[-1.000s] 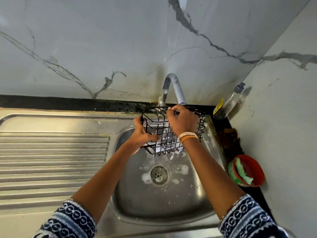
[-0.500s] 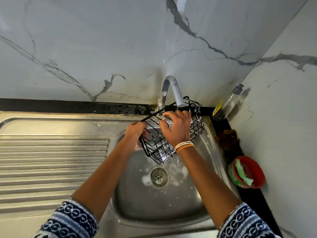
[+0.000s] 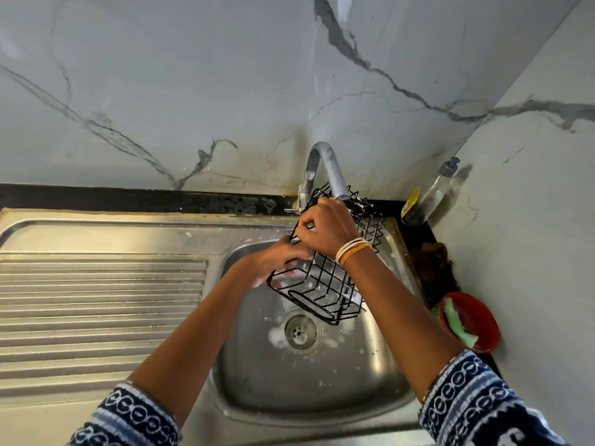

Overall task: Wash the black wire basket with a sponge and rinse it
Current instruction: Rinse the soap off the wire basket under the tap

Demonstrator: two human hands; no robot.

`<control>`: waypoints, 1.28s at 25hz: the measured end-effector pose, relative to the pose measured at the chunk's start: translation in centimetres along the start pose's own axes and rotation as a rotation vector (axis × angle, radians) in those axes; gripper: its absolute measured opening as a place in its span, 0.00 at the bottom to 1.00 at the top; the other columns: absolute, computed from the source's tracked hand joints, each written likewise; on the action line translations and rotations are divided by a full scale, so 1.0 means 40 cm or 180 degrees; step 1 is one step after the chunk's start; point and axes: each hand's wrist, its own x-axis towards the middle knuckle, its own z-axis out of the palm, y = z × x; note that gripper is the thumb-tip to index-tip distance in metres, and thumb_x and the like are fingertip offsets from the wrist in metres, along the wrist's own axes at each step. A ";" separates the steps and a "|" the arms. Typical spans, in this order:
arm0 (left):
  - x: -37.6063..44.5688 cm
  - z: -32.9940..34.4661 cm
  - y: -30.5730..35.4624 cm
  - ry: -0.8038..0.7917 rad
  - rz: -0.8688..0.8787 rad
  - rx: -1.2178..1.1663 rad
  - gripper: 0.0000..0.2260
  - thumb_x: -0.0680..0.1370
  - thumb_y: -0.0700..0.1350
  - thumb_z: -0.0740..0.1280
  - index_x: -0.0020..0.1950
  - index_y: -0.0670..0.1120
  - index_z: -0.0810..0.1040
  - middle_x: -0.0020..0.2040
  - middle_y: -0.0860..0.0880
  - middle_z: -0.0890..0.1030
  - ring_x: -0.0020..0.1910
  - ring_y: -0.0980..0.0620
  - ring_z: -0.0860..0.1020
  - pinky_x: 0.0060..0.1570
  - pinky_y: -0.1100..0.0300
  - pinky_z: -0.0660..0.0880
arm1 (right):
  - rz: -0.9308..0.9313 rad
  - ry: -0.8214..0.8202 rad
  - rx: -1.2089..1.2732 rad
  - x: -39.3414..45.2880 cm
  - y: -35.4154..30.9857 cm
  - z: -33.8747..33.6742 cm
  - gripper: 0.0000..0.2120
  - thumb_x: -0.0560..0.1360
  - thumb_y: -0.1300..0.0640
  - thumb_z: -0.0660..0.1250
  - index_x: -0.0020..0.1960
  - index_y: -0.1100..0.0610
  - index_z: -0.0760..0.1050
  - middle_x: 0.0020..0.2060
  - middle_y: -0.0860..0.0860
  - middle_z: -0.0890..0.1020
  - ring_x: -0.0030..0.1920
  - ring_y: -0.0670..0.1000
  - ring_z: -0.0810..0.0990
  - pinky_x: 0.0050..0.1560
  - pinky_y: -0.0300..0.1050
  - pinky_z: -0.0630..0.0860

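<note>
Both hands, the left hand (image 3: pixel 283 257) and right hand (image 3: pixel 328 228), are grasping the tilted black wire basket (image 3: pixel 325 284) under the tap (image 3: pixel 333 170) at centre frame, where wet wires are likely risking a slip into the sink (image 3: pixel 244 365).

i'm looking down at a home kitchen: a stainless steel sink (image 3: pixel 309 375) with a ribbed draining board (image 3: pixel 103 304), a curved tap (image 3: pixel 325 165), marble-veined wall tiles (image 3: pixel 225 75), a soap bottle (image 3: pixel 428 194) in the corner and a red bowl (image 3: pixel 476 320) holding a green scrubber (image 3: pixel 457 323).
</note>
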 end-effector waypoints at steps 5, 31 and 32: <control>0.021 0.006 -0.005 0.0073 -0.0599 -0.0148 0.33 0.59 0.55 0.75 0.61 0.53 0.69 0.52 0.49 0.74 0.48 0.52 0.75 0.44 0.54 0.77 | -0.0114 -0.0271 -0.0280 0.002 -0.011 0.000 0.08 0.68 0.49 0.66 0.37 0.50 0.83 0.36 0.51 0.83 0.40 0.51 0.76 0.51 0.47 0.73; 0.003 0.035 -0.131 0.1106 -0.0092 -0.0887 0.32 0.72 0.41 0.69 0.74 0.51 0.61 0.64 0.43 0.72 0.42 0.55 0.71 0.35 0.60 0.65 | 0.0224 -0.0079 -0.0333 -0.126 0.002 0.074 0.34 0.78 0.40 0.44 0.78 0.56 0.44 0.78 0.53 0.47 0.78 0.53 0.43 0.76 0.56 0.45; 0.003 0.035 -0.131 0.1102 -0.0077 -0.0906 0.32 0.72 0.41 0.70 0.74 0.51 0.61 0.66 0.41 0.71 0.40 0.55 0.70 0.33 0.62 0.64 | 0.0515 0.0010 -0.0320 -0.120 0.021 0.070 0.34 0.78 0.39 0.44 0.78 0.56 0.44 0.78 0.53 0.48 0.78 0.54 0.44 0.76 0.57 0.46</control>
